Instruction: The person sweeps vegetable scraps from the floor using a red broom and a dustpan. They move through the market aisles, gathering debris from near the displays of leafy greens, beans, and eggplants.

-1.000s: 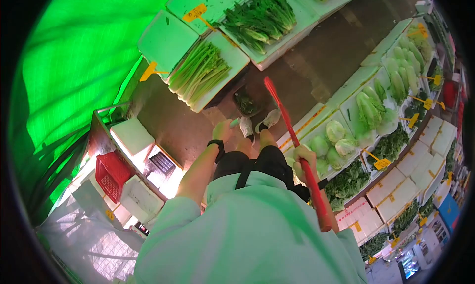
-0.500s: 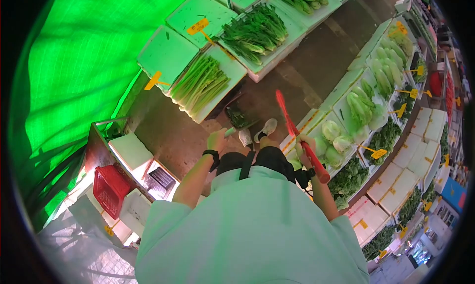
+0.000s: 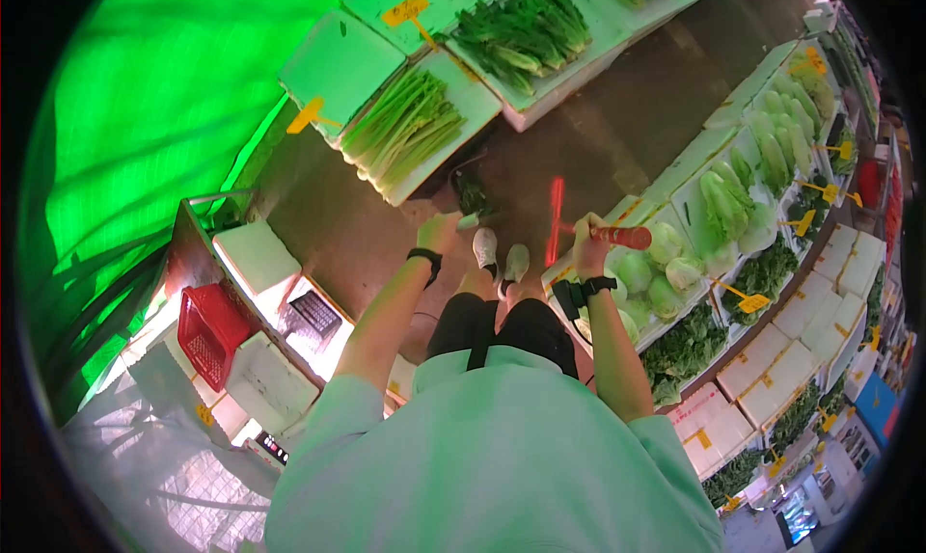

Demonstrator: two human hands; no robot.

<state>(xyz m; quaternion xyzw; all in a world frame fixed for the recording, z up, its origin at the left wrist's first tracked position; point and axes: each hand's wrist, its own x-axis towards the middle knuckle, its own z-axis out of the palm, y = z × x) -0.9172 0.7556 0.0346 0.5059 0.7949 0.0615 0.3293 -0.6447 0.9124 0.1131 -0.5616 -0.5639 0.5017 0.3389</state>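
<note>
My left hand (image 3: 439,233) is closed around the pale handle end of a dark dustpan (image 3: 471,194), which is low near the floor in front of my feet. Green leaf scraps seem to lie in the pan, though its shape is hard to make out. Wrapped around a red broom (image 3: 622,237) is my right hand (image 3: 588,249). The broom's handle end points right, over the cabbages (image 3: 666,254). Its narrow bar-like head (image 3: 556,220) shows to the left of that hand, right of my shoes (image 3: 485,247).
Ahead stands a crate of green stalks (image 3: 405,134) beside leafy bunches (image 3: 526,32). A row of vegetable boxes (image 3: 723,201) runs along the right. At left are a red basket (image 3: 212,331) and a white foam box (image 3: 272,384). Green sheeting (image 3: 174,100) hangs beyond.
The broom has turned in my right hand; its handle end swung from pointing down toward me to pointing right. My feet have shifted, and the view has moved slightly.
</note>
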